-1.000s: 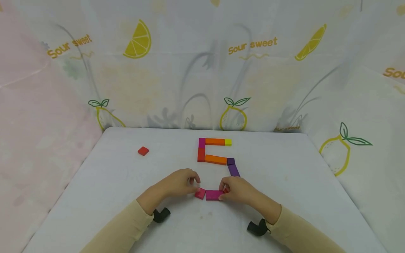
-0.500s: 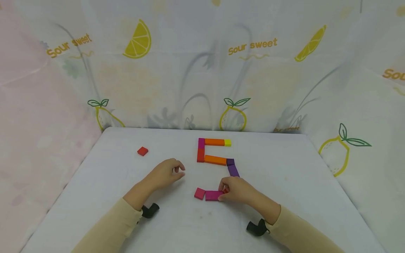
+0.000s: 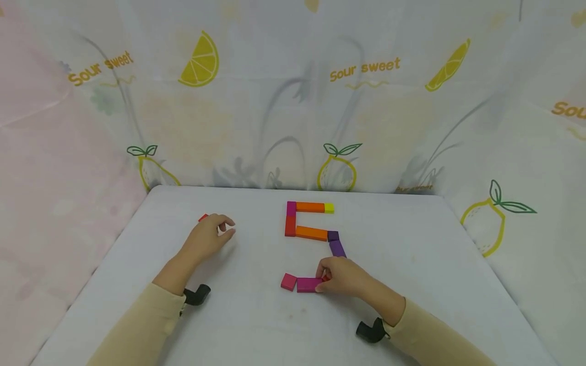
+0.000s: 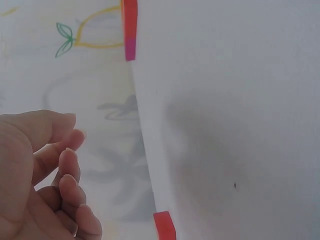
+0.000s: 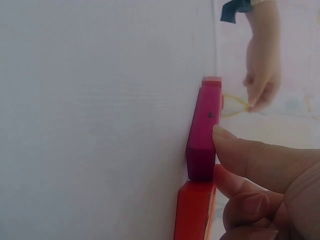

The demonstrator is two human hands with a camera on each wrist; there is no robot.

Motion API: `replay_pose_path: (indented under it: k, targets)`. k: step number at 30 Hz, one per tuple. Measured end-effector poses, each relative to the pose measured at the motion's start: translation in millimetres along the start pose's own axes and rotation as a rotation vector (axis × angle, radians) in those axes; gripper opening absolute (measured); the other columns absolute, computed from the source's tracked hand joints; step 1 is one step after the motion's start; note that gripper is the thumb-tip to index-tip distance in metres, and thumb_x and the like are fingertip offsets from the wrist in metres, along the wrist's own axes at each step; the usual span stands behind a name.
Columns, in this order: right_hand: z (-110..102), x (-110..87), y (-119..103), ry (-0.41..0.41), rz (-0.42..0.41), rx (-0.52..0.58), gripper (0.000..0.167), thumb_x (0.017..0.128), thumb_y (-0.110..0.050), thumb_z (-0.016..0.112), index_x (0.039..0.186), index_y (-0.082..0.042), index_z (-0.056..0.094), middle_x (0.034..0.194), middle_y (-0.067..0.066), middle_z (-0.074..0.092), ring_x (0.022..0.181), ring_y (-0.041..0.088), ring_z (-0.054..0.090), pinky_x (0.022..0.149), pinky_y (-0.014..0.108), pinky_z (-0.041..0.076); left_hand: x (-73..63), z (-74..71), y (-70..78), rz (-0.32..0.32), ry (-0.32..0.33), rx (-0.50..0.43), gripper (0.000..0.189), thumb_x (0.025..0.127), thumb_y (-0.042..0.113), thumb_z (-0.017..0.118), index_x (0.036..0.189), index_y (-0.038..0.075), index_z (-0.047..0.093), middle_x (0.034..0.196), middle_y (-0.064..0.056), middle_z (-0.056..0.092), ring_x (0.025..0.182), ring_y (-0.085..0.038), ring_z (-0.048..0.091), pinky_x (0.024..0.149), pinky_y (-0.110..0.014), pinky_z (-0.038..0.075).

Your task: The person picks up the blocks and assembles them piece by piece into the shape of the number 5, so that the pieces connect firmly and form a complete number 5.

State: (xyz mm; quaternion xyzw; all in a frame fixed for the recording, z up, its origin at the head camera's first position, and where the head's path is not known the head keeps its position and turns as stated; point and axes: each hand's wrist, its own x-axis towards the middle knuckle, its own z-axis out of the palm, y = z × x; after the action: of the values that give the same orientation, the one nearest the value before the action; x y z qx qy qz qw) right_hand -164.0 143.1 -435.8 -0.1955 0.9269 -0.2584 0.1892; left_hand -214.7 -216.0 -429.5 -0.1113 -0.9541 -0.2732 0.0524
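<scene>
My left hand (image 3: 207, 239) hovers at the left of the table, fingers loosely bent with nothing between them. Partly hidden behind it is a small red block (image 3: 203, 217), also visible low in the left wrist view as a red block (image 4: 165, 226). My right hand (image 3: 343, 276) pinches the right end of a magenta block (image 3: 308, 285), with the thumb on its near side. A red-orange block (image 5: 194, 210) meets that end, mostly hidden by the hand in the head view. Off the magenta block's left end lies a pinkish-red square block (image 3: 288, 281), slightly turned.
Farther back, a bracket of blocks includes a magenta block (image 3: 291, 208), a red block (image 3: 290, 226), two orange bars (image 3: 311, 233) and a yellow cube (image 3: 329, 208). A dark purple block (image 3: 333, 236) and a purple block (image 3: 338, 248) run down toward my right hand.
My left hand has left the pinkish-red square block and moved left and back to the lone red block. The right hand stays on the magenta block.
</scene>
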Motion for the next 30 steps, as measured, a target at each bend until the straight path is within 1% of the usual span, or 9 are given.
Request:
replay_pose_path:
  k: [5, 10, 13, 17, 21, 25, 30]
  targets:
    - [1, 0.2, 1, -0.004, 0.005, 0.001, 0.021, 0.081, -0.024, 0.085, 0.089, -0.018, 0.067, 0.071, -0.003, 0.054, 0.069, 0.014, 0.051, 0.061, 0.028, 0.042, 2.1, -5.1, -13.6, -0.032, 0.03, 0.006, 0.026, 0.097, 0.018, 0.065, 0.116, 0.001, 0.069, 0.091, -0.009, 0.057, 0.08, -0.025, 0.051, 0.07, -0.038, 0.042]
    - [2, -0.3, 1, -0.002, 0.008, 0.004, 0.021, 0.081, -0.023, 0.085, 0.089, -0.018, 0.066, 0.07, -0.003, 0.054, 0.069, 0.014, 0.051, 0.061, 0.028, 0.042, 3.2, -6.7, -27.7, -0.071, 0.069, -0.006, 0.028, 0.096, 0.017, 0.064, 0.117, -0.001, 0.068, 0.098, -0.015, 0.062, 0.092, -0.032, 0.058, 0.079, -0.046, 0.046]
    - [1, -0.8, 1, -0.002, 0.007, 0.006, 0.021, 0.081, -0.023, 0.085, 0.089, -0.018, 0.066, 0.07, -0.003, 0.054, 0.069, 0.014, 0.051, 0.06, 0.028, 0.042, 4.1, -8.1, -36.5, -0.095, 0.081, -0.008, 0.029, 0.095, 0.018, 0.064, 0.117, -0.001, 0.068, 0.099, -0.017, 0.063, 0.091, -0.032, 0.059, 0.078, -0.046, 0.046]
    - [2, -0.3, 1, -0.002, 0.006, 0.001, 0.021, 0.081, -0.023, 0.085, 0.088, -0.019, 0.066, 0.07, -0.003, 0.054, 0.069, 0.014, 0.051, 0.061, 0.029, 0.042, 6.4, -10.9, -46.7, -0.158, 0.059, 0.0, 0.032, 0.095, 0.02, 0.064, 0.12, -0.001, 0.066, 0.098, -0.017, 0.061, 0.086, -0.031, 0.057, 0.074, -0.042, 0.045]
    - [2, 0.3, 1, -0.002, 0.007, 0.0, 0.021, 0.081, -0.023, 0.085, 0.088, -0.019, 0.066, 0.07, -0.004, 0.054, 0.069, 0.014, 0.051, 0.061, 0.028, 0.042, 9.7, -14.2, -52.3, -0.233, 0.023, 0.002, 0.038, 0.095, 0.022, 0.063, 0.126, -0.001, 0.062, 0.103, -0.02, 0.061, 0.09, -0.034, 0.057, 0.076, -0.045, 0.046]
    - [1, -0.1, 1, 0.0, 0.007, 0.004, 0.021, 0.081, -0.023, 0.085, 0.088, -0.018, 0.066, 0.07, -0.003, 0.054, 0.069, 0.014, 0.051, 0.061, 0.029, 0.042, 13.1, -18.2, -53.6, -0.301, -0.005, -0.027, 0.042, 0.095, 0.023, 0.065, 0.128, -0.002, 0.058, 0.107, -0.023, 0.059, 0.093, -0.036, 0.055, 0.078, -0.046, 0.047]
    - [-1, -0.6, 0, 0.004, -0.001, 0.005, 0.021, 0.081, -0.023, 0.085, 0.088, -0.018, 0.066, 0.07, -0.003, 0.053, 0.069, 0.014, 0.05, 0.061, 0.029, 0.041, 17.6, -20.4, -58.5, -0.346, -0.018, -0.033, 0.045, 0.095, 0.023, 0.065, 0.13, -0.003, 0.056, 0.109, -0.024, 0.058, 0.095, -0.037, 0.054, 0.081, -0.048, 0.046]
